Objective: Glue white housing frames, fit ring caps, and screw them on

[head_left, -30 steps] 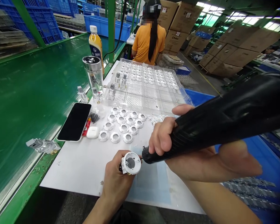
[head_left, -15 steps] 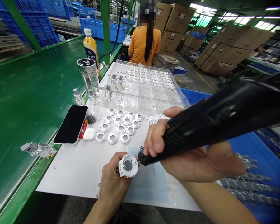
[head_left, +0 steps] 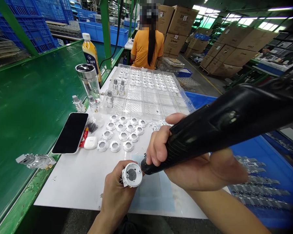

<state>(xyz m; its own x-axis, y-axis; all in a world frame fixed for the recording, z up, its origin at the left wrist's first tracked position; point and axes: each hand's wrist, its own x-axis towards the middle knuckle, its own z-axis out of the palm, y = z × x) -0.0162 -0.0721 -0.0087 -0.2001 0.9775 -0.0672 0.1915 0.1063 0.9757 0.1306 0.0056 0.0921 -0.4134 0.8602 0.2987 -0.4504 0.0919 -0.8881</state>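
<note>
My left hand [head_left: 114, 191] is shut around a round white housing [head_left: 131, 175] with a grey centre hole and small parts at its back. My right hand [head_left: 172, 159] grips a black electric screwdriver [head_left: 210, 133], and its narrow nose sits against the housing's edge. The contact point is partly hidden. Several white ring parts [head_left: 119, 131] lie on the white work board [head_left: 73, 185] beyond my hands. Farther off is a clear plastic tray [head_left: 146, 92] of small parts.
A phone [head_left: 70, 133], earbud case [head_left: 90, 142], glass tumbler [head_left: 88, 83] and bottle [head_left: 90, 57] stand left on the green bench [head_left: 34, 97]. A blue bin [head_left: 258, 169] holds metal parts at right. A co-worker [head_left: 146, 45] sits ahead, near cardboard boxes [head_left: 234, 52].
The whole scene has slid left in the view. Both hands have shifted left too, with the screwdriver nose staying at the white housing.
</note>
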